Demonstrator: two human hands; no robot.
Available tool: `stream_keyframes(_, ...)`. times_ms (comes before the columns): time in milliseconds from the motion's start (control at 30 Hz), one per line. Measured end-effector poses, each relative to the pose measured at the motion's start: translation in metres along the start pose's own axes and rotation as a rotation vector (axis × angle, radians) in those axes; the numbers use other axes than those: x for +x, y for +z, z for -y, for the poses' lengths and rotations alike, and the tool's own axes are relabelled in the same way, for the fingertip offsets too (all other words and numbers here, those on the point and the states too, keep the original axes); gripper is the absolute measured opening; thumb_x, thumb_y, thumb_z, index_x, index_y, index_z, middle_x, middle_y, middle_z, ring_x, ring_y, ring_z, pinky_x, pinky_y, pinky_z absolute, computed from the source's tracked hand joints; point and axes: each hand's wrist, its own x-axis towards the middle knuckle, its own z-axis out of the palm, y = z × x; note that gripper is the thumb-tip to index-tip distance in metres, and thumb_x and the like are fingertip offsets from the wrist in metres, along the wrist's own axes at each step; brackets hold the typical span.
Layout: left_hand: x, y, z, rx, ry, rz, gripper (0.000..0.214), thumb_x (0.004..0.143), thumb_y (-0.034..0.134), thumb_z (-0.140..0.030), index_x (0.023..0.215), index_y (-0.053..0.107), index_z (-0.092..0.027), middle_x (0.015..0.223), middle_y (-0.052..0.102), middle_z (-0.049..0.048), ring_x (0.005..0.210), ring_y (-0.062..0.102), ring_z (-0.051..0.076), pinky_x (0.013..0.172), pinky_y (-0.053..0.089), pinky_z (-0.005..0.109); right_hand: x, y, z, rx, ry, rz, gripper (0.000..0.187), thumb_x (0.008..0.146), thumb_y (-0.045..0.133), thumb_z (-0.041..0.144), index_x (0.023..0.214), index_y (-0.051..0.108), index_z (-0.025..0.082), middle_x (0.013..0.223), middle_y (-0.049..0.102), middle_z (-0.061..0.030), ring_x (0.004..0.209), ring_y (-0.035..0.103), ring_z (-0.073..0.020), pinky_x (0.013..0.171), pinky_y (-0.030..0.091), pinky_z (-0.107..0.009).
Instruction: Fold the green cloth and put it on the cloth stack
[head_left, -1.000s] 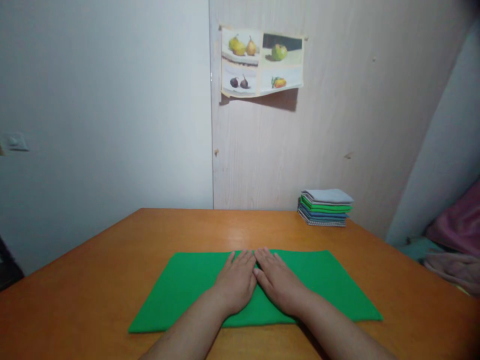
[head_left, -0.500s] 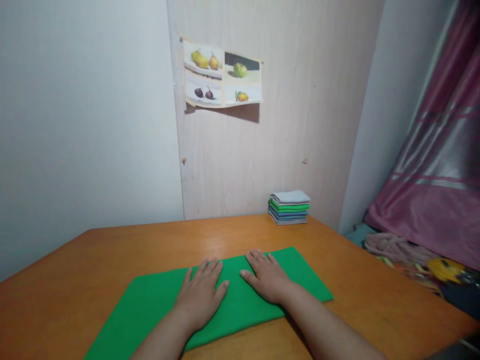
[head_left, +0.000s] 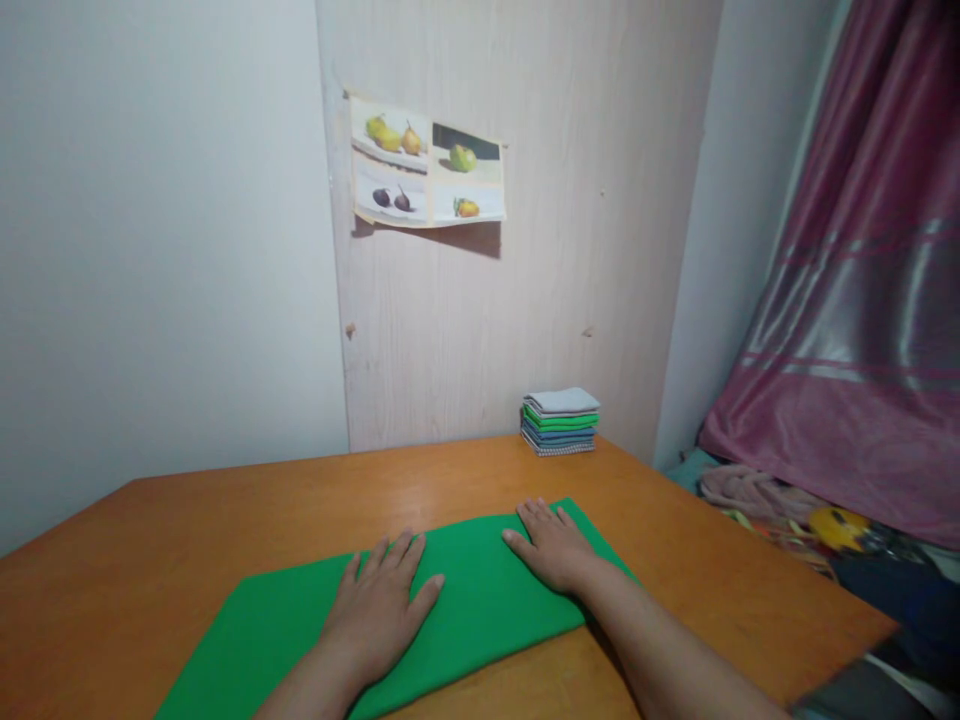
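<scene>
A green cloth (head_left: pixel 465 600), folded into a long flat strip, lies slantwise across the near part of the wooden table. My left hand (head_left: pixel 379 610) rests palm down on its middle, fingers spread. Toward the cloth's right end, my right hand (head_left: pixel 551 550) also lies flat, with the thumb pointing left and the fingertips close to the far edge. Neither hand grips anything. The cloth's near left corner runs out of the bottom of the view, and my right forearm covers part of its right edge.
At the table's (head_left: pixel 247 510) far right corner stands a stack of folded cloths (head_left: pixel 561 422) in grey, green, blue and check. Fruit pictures (head_left: pixel 427 165) hang on the wall behind. A pink curtain (head_left: pixel 847 400) and heaped belongings (head_left: pixel 840 530) are beyond the right edge.
My hands have moved apart along the cloth, the right one toward its right end and the left one slightly left. The camera view has shifted a little to the right.
</scene>
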Motion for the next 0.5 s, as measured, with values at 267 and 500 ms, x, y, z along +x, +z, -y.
stream_keyframes(267,0.003,0.005,0.007,-0.029,-0.013,-0.013,0.080,0.090,0.026,-0.075,0.153,0.034,-0.026,0.161,0.023,0.0052,0.147,0.025,0.035,0.117,0.015,0.062,0.008,-0.006,-0.022,-0.047,0.145,0.007,0.087,0.093,0.014,0.073,0.155,0.030,0.015,0.161,0.026,-0.0123,0.150,0.015,-0.0282,0.119,0.007,-0.056)
stream_keyframes(500,0.003,0.005,0.007,-0.049,-0.020,-0.020,0.083,0.089,0.025,-0.077,0.153,0.035,-0.025,0.160,0.026,0.0058,0.147,0.025,0.035,0.117,0.015,0.062,0.012,-0.008,-0.042,-0.031,0.339,-0.026,0.084,0.093,0.014,0.071,0.154,0.032,0.016,0.161,0.026,-0.0147,0.150,0.016,-0.0322,0.113,0.009,-0.067)
